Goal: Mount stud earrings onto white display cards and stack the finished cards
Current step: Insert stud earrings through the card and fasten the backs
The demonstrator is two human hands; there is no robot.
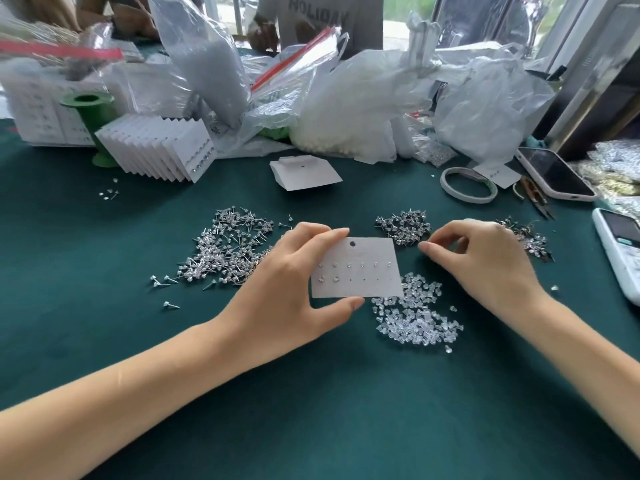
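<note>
- Two rows of holes mark the white card (356, 268), held just above the green worktop (104, 341) in the middle of the view; the top row appears filled with studs, the bottom row holds about two, so I judge the mounting step roughly two thirds done.
- At far left back, a fanned stack of finished cards (157, 147) leans by a green spool (91, 114), well apart from the work.
- A big heap of loose studs (225, 247) lies just left of the card.
- The left hand (294, 282) grasps the card, fingers over its top edge and thumb under the bottom edge.
- A blank card (304, 173) waits behind, near the plastic bags (363, 109).
- A smaller pile of studs (403, 227) sits just beyond the card's right corner; clear backings (415, 313) lie below it.
- The right hand (481, 258) hovers with fingertips pinched close by that smaller pile; whether it holds a stud is too small to tell.
- The next move likely calls for a single stud set post-first into the third bottom hole, a fine aim while the card is kept steady.
- Tape ring (467, 187), phone (554, 174) and calculator (620, 251) crowd the right edge; the scattered studs beside the right wrist could snag or scatter.
</note>
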